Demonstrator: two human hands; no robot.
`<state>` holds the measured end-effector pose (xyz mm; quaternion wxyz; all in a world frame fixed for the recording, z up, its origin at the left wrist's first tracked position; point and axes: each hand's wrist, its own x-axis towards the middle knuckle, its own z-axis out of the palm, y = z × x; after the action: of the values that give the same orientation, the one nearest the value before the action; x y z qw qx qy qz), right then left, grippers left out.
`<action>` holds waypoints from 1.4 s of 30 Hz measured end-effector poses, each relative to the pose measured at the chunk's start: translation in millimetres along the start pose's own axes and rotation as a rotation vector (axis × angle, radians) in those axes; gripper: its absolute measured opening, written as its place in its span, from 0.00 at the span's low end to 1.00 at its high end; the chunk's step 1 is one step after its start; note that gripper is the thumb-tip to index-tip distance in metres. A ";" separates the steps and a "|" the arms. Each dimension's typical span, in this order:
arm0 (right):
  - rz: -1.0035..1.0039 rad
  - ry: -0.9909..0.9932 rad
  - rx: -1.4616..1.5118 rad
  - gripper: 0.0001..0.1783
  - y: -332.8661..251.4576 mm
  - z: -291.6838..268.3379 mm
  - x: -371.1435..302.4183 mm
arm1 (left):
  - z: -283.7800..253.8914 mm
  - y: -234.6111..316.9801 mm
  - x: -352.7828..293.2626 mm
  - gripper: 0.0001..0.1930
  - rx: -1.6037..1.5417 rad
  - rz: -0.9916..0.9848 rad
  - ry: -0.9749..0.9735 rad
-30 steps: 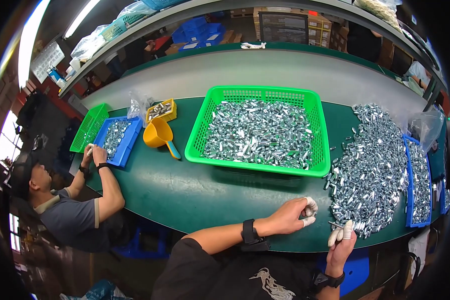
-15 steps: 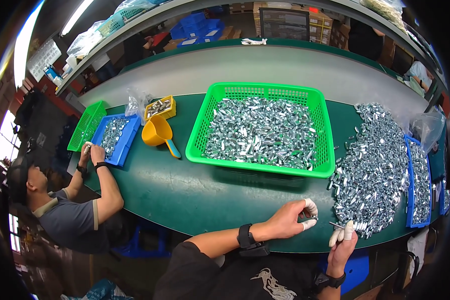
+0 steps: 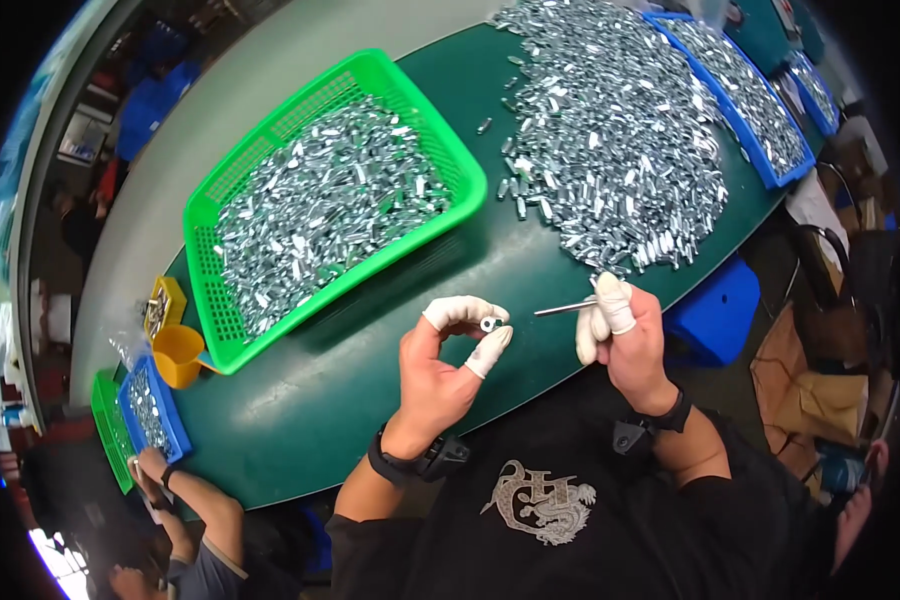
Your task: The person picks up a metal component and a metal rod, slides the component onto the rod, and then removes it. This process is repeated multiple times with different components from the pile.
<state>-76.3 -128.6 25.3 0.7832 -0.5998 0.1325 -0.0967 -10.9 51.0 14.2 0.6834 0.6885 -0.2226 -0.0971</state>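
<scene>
My left hand [image 3: 436, 375], with white finger covers on thumb and fingers, pinches a small hollow metal sleeve [image 3: 490, 324], its round open end showing. Close by on the right, my right hand [image 3: 633, 340] grips a thin straight metal rod [image 3: 562, 309]. The rod's free tip points left toward the sleeve, with a gap between them. White covers are on the right fingers too. Beyond that hand a large heap of small shiny metal pieces [image 3: 620, 130] lies on the green table [image 3: 320, 400]. A bright green basket [image 3: 390, 262] full of similar pieces stands to the left.
Blue trays [image 3: 712, 88] of metal pieces stand right of the heap. A yellow scoop [image 3: 177, 357] and yellow box [image 3: 176, 300] sit left of the basket. Another person's hand [image 3: 151, 463] is at a small blue tray [image 3: 176, 420]. A blue stool [image 3: 715, 312] stands below the table edge.
My view has swung to the right and tilted. The left hand has turned, so the sleeve's open end now shows. The rod now points more directly at the sleeve.
</scene>
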 end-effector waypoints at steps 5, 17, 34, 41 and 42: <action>-0.023 -0.073 0.107 0.20 -0.9 4.8 -8.0 | 6.4 6.1 -6.0 0.12 0.101 0.022 -0.077; 0.041 -0.062 0.060 0.22 0.2 5.6 -8.5 | 17.9 18.1 -6.3 0.09 -0.353 -0.319 -0.051; 0.076 -0.240 0.017 0.20 10.2 1.8 -8.9 | 26.7 16.3 -5.2 0.08 0.078 -0.004 -0.168; -0.409 -0.183 -0.388 0.20 19.4 4.5 -10.0 | 7.6 10.3 -10.3 0.07 -0.120 -0.351 -0.290; -0.414 -0.172 -0.396 0.21 19.5 6.4 -10.8 | 9.8 10.4 -12.9 0.07 -0.146 -0.402 -0.292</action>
<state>-84.6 -114.3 9.1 0.6228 -0.7612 -0.0431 -0.1755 -28.4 48.2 21.8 0.6589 0.6464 -0.1700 -0.3452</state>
